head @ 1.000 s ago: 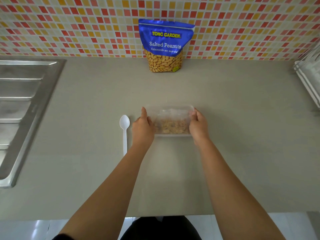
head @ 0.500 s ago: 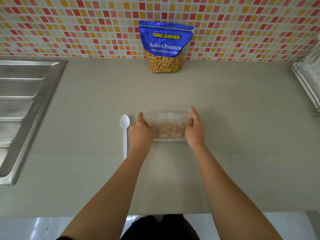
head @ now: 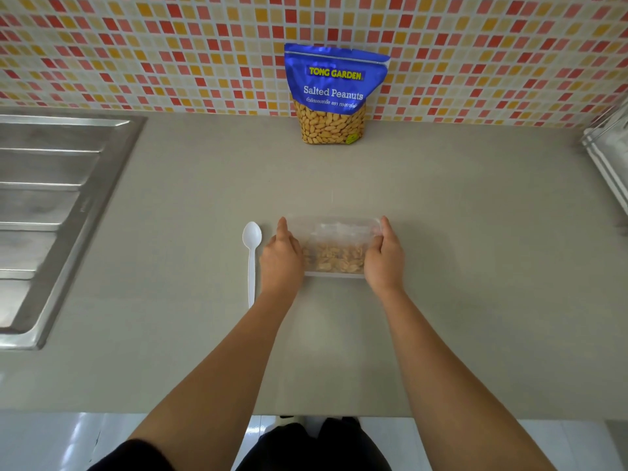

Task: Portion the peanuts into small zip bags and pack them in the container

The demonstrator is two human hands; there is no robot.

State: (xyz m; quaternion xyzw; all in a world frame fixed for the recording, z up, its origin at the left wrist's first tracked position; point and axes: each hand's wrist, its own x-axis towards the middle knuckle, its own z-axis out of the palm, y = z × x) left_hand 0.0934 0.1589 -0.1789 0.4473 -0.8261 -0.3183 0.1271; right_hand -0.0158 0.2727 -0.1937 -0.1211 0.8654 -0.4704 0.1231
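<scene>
A clear plastic container (head: 334,222) sits on the grey counter, with small zip bags of peanuts (head: 334,258) inside it. My left hand (head: 281,256) lies against its left side and my right hand (head: 384,254) against its right side. On both hands the fingers point straight ahead along the container's edges. The hands hide the container's side walls. A blue bag of salted peanuts (head: 334,93) stands upright at the tiled wall, straight behind the container.
A white plastic spoon (head: 251,260) lies just left of my left hand, bowl pointing away. A steel sink drainboard (head: 51,198) fills the counter's left side. A white rack (head: 608,158) juts in at the right edge. The counter's front edge (head: 306,414) is near my body.
My fingers have gone from curled on the container's corners to stretched straight along its sides. The container has stayed in place.
</scene>
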